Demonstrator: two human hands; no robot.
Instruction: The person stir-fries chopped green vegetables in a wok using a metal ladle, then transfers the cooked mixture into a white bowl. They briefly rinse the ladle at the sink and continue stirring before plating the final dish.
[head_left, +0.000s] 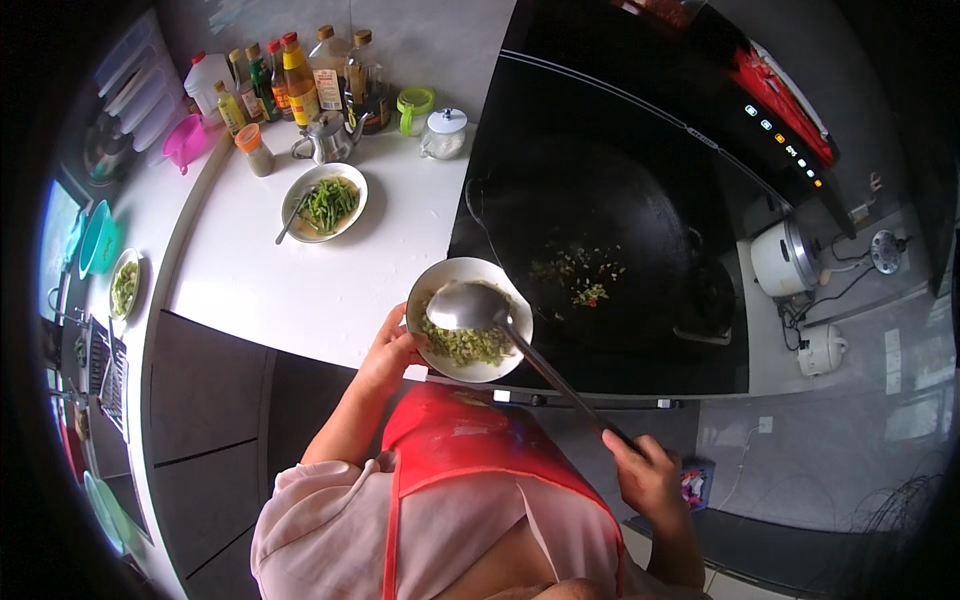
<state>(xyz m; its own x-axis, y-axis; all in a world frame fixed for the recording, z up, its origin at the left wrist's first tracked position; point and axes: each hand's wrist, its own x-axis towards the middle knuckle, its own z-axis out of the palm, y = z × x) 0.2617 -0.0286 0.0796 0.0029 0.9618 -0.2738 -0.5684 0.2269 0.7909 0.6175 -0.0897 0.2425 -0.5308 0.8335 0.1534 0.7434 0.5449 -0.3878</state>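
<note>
My left hand (395, 346) grips the rim of a white bowl (520, 352) at the front edge of the counter and hob. Chopped green food (472, 345) fills the bowl's lower part. In my right hand (646, 472) is the dark handle of a metal ladle (469, 306), whose round head lies over the bowl and hides part of the food. To the right of the bowl sits a large dark wok (637, 202) on the black hob. Some chopped bits (591, 291), pale green with a little red, lie at its bottom.
Left of the hob, the white counter (247, 247) bears a bowl of cut green beans (326, 206) with a spoon, a metal teapot (328, 139) and sauce bottles (300, 82). A rice cooker (781, 259) stands at right. Above the wok hangs a range hood (675, 90).
</note>
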